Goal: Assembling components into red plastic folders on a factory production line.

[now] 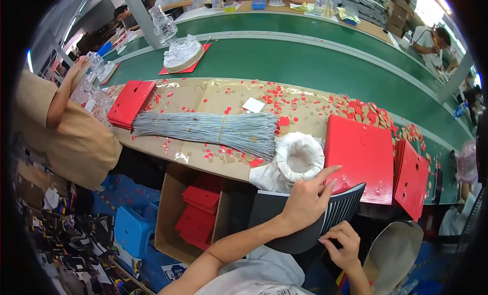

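At lower centre of the frame, the left hand [305, 201] has its index finger and thumb spread apart, with nothing seen between them; the fingertip overlaps the left edge of a thick red stack [358, 150] right of centre, though I cannot tell whether it touches. The right hand [344, 244], lower right of centre, has its fingers curled by the striped edge of a black panel [284, 234]; I cannot tell whether thumb and finger pinch anything. As for progress, hole cutting looks done on the red cards [412, 178] leaning at the right of the frame and on the holed pile [131, 102] at upper left, and loose red and brown discs [356, 109] lie strewn across the worktop [195, 91]. The thick stack's top face shows no clear hole, so it may be unfinished. The grey wire bundle [198, 127], left of centre, is banded in 2 places and appears unused. More red pieces [195, 224] sit in the cardboard box [170, 213] at lower left; how many remain to be handled cannot be judged.
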Motion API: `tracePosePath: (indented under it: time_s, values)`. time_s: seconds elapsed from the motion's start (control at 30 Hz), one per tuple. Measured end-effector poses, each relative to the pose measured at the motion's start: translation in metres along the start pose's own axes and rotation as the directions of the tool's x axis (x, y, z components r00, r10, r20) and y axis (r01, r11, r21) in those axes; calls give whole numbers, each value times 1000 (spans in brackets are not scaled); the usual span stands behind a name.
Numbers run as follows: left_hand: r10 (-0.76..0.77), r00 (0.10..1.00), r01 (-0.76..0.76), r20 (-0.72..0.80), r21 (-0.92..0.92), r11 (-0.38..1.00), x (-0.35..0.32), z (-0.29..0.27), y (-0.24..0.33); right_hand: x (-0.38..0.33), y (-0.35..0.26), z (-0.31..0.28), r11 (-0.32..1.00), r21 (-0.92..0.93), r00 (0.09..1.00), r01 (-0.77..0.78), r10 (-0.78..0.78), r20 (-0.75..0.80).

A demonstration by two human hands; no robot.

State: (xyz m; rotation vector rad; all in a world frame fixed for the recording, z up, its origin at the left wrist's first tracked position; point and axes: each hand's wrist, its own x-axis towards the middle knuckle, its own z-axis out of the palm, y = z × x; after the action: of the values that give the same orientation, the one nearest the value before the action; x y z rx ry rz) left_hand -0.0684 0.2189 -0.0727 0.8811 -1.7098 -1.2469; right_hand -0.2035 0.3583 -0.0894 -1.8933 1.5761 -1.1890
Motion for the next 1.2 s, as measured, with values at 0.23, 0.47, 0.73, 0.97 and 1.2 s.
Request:
tracePosePath:
  time_s: [0.23, 0.47, 0.73, 0.97, 1.2]
  values:
    - [-21, 998, 22, 58, -20, 1000, 3, -3, 1, -11, -4, 1, 993, -76, 988, 90, -99, -117]
    - [-44, 996, 45, 76, -10, 999, -5, -3, -5, -19, -10, 3, 1000, -3, 997, -25, 25, -70]
    - [5, 929, -150, 369, 366, 919, -23, 14, -30, 48, 2, -70, 977, -209, 995, -48, 29, -91]
    - [-40, 825, -264, 563, 449, 854, -23, 34, -25, 124, 94, -60, 999, 6, 995, -32, 31, 97]
    - [10, 893, -230, 450, 437, 870, -24, 23, -19, 134, 93, -54, 994, -14, 949, -106, 106, 299]
